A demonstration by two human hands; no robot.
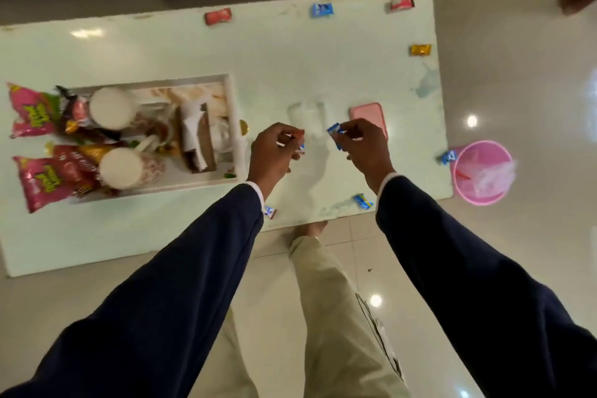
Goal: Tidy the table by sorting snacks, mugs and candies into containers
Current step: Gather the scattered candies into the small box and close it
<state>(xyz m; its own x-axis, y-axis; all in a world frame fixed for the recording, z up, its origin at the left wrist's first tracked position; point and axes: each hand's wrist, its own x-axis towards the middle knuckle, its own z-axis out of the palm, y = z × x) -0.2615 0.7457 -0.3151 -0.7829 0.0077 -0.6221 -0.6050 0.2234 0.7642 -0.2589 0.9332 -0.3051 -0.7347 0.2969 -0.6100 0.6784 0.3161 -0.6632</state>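
Observation:
My left hand is closed on small wrapped candies, red and blue ends showing at its fingertips. My right hand pinches a blue wrapped candy. Both hover over a clear plastic container beside a pink lid on the pale table. Loose candies lie around: red, blue, red, gold, blue, blue, and one partly under my left sleeve. A white tray at the left holds two mugs and pink snack bags.
A pink bin with a clear liner stands on the floor off the table's right end. My leg and foot are at the table's near edge. A gold item lies beside the tray. Dark furniture runs along the far side.

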